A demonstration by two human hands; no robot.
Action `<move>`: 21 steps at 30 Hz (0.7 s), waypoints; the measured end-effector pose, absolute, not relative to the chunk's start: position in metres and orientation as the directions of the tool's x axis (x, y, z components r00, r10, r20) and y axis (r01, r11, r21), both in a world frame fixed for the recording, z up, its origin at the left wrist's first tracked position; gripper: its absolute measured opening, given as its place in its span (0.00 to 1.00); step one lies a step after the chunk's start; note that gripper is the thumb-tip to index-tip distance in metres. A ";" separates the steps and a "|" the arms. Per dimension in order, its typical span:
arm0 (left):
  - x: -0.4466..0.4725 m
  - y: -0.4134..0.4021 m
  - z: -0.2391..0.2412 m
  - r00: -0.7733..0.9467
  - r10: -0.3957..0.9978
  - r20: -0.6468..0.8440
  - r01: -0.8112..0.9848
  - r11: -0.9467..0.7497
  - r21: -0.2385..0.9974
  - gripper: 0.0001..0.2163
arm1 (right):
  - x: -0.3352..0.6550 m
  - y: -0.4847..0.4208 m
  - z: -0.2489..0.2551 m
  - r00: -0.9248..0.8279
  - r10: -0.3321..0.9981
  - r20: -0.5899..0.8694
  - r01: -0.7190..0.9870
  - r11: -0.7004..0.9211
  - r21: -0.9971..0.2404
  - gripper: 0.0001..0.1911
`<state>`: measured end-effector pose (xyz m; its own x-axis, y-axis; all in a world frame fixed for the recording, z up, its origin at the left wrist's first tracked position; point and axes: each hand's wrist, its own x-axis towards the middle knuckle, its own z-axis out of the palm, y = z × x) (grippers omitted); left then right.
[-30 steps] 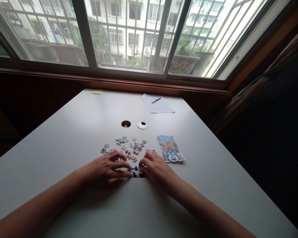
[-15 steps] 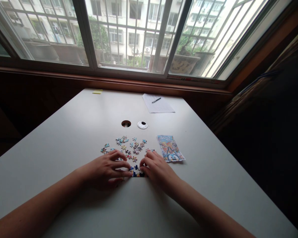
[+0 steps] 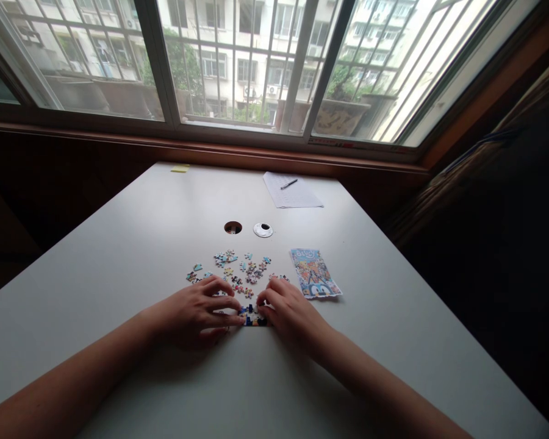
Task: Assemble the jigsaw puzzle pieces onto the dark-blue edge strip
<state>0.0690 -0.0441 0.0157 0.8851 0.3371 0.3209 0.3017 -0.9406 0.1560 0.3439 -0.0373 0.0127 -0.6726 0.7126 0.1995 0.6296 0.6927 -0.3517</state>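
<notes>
1. Since half a second ago, the left hand (image 3: 201,308) and right hand (image 3: 287,308) have hardly moved.
2. The left fingers are loosely spread, tips at the joined puzzle section (image 3: 251,318); the right fingers curl together at its other side, any grip hidden.
3. The section, blue, white and black, lies between both hands, loose pieces (image 3: 251,272) beyond.
4. The table's (image 3: 96,250) side edges lie well apart; a printed sheet (image 3: 315,273) sits near the right hand.
</notes>
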 end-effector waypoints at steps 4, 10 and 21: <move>0.069 -0.044 0.015 0.879 0.335 0.340 0.303 -0.942 0.146 0.23 | 0.346 -0.036 0.013 -0.669 0.714 0.205 0.620 0.689 -0.375 0.02; 0.070 -0.044 0.017 0.881 0.337 0.333 0.309 -0.941 0.136 0.22 | 0.348 -0.034 0.014 -0.681 0.710 0.178 0.614 0.687 -0.390 0.05; 0.069 -0.043 0.015 0.877 0.330 0.349 0.305 -0.944 0.125 0.23 | 0.352 -0.037 0.026 -0.764 0.623 0.167 0.522 0.750 -0.405 0.11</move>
<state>0.0690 -0.0433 0.0147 0.8773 0.3298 0.3486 0.3052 -0.9441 0.1248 0.3517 -0.0373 0.0262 -0.7644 0.6227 0.1673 0.5224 0.7502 -0.4053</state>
